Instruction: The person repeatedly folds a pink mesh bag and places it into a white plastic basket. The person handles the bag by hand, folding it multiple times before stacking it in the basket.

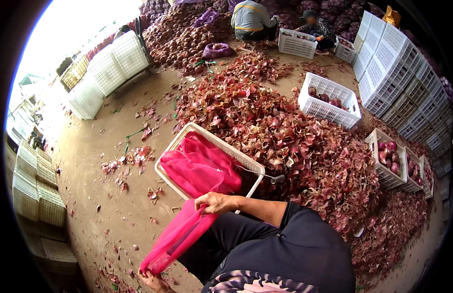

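Note:
A bright pink mesh bag (175, 238) is stretched diagonally between my two hands, over the floor and beside my bent knee. My right hand (215, 203) pinches its upper end at the near rim of a whitish plastic crate (254, 166). Down at the lower left, my left hand (153, 281) grips the other end. More pink mesh bags (197, 164) lie heaped in the crate. A thin metal rod with a grey cylindrical end (277, 179) rests across the crate's right rim.
Loose onion skins (285, 135) form a large heap beyond and right of the crate. White crates of red onions (327, 100) (389, 161) stand right; stacked crates (391, 69) rise behind. Two people (254, 20) (316, 31) crouch near an onion pile (186, 40). Crates (118, 60) sit on a cart.

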`<state>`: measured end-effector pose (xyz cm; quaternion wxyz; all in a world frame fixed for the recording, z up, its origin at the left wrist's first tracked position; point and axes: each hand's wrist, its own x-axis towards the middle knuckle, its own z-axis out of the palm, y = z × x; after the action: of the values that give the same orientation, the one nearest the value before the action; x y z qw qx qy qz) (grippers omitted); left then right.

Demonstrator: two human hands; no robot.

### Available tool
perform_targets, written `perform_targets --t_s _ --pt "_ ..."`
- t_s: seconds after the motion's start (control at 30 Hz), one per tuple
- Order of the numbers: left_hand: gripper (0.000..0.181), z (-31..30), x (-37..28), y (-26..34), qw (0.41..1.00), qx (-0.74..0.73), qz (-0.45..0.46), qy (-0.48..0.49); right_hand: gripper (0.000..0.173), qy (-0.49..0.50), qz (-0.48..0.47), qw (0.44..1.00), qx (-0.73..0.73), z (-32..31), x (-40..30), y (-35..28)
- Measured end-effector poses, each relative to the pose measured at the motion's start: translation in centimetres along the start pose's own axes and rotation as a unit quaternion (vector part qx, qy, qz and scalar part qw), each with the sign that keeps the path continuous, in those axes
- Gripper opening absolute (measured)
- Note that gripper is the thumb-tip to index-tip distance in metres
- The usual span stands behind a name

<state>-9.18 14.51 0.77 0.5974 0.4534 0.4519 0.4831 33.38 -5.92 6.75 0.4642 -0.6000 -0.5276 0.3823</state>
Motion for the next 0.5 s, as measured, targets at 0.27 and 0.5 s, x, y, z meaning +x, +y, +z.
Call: perform_targets --t_s 0.27,0.5 --pt "0.025 1.8 -2.0 3.3 0.959 -0.01 -0.066 -0.275 0.012 0.272 0.009 0.95 -0.155 -0.5 -0.1 2.8" --pt "0.021 3.1 -2.9 2.4 0.892 0.11 -0.141 -0.415 0.013 0.235 0.072 0.829 0.502 -1.9 0.5 6.0"
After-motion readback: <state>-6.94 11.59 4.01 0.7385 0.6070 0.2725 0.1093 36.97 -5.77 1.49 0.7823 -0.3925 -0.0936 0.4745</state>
